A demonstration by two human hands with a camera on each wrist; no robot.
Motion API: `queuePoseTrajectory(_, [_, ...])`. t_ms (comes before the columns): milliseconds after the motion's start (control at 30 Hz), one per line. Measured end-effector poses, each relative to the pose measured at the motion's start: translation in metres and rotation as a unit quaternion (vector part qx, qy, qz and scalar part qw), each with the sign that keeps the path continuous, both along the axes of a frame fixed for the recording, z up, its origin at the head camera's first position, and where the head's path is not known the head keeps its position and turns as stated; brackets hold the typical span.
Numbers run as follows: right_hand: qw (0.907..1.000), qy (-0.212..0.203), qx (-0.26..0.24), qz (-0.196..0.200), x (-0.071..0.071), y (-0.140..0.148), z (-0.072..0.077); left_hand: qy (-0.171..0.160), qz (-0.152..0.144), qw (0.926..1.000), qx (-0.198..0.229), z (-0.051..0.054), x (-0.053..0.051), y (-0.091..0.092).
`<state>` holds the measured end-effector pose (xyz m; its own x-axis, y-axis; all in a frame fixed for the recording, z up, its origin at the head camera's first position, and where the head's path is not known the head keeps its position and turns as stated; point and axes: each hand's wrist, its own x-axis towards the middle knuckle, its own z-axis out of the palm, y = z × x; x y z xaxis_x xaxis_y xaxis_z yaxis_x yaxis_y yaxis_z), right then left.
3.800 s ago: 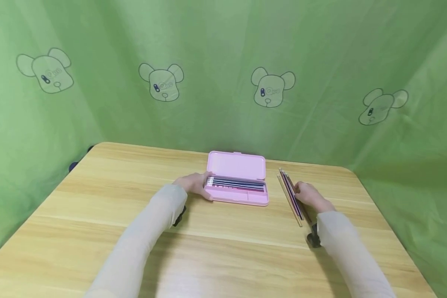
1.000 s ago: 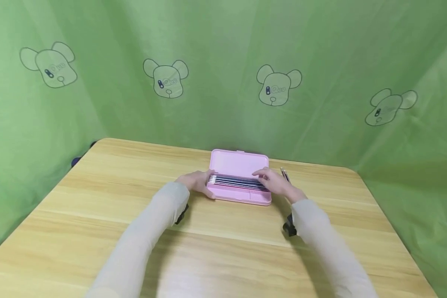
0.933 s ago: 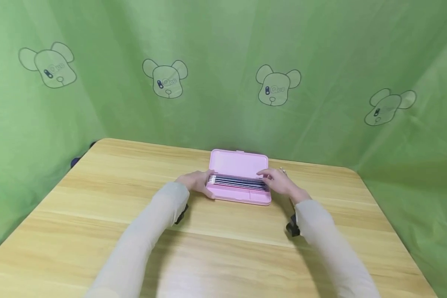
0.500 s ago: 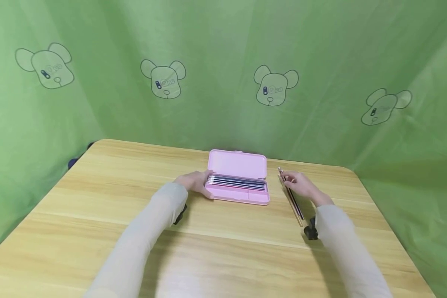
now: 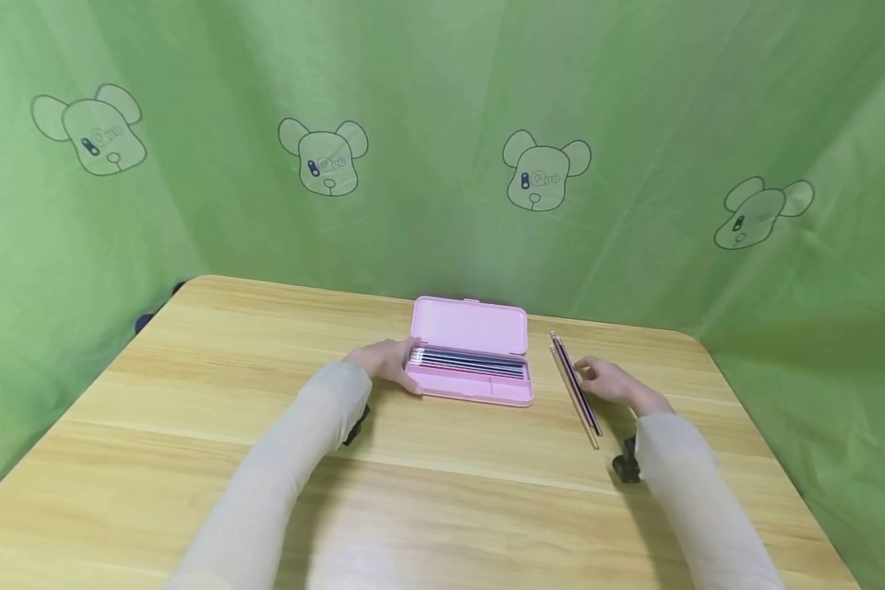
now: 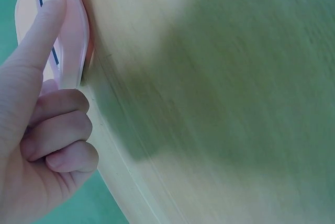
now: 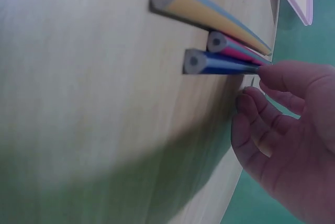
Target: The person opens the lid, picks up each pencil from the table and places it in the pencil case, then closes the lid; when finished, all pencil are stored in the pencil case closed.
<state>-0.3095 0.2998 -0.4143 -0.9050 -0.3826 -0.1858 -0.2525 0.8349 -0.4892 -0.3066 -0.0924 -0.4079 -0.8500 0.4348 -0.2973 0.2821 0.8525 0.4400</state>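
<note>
A pink pencil case (image 5: 472, 387) stands with its lid raised near the table's back edge. Several dark pencils (image 5: 472, 361) lie side by side in its rear compartment. My left hand (image 5: 385, 360) holds the case's left end, thumb over the front rim; in the left wrist view three fingers are bent. To the right lie a yellow pencil (image 7: 209, 12), a pink pencil (image 7: 235, 48) and a blue pencil (image 7: 220, 63). My right hand (image 5: 608, 381) is beside them, loosely bent, its thumb (image 7: 293, 75) at the blue pencil; the thumb covers the contact there.
The wooden table (image 5: 442, 508) reaches back to a green curtain (image 5: 428, 238) printed with bear heads. The case's front compartments show bare pink plastic. A black wrist camera (image 5: 627, 460) hangs under the right cuff.
The right hand has moved from the case back to the loose pencils, then slightly down and right along them. Compared with the oldest frame, one fewer pencil lies loose. The left hand has stayed put.
</note>
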Motion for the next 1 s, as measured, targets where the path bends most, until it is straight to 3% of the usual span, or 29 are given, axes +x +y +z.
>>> queuePoseTrajectory(433, [0.9987,-0.010,0.037,-0.033,0.0014,-0.0023,0.0034,0.000,-0.003,1.0000,0.002,-0.0013,-0.0016,-0.0007])
queuePoseTrajectory(633, [0.9973,0.007,0.063,-0.038,0.0012,-0.0039,0.0021,-0.001,-0.002,1.0000,0.006,-0.0027,-0.0022,-0.0013])
queuePoseTrajectory(1000, [0.9966,0.001,0.060,-0.057,0.0014,-0.0067,0.0028,-0.003,-0.001,1.0000,0.008,-0.0021,-0.0018,-0.0005])
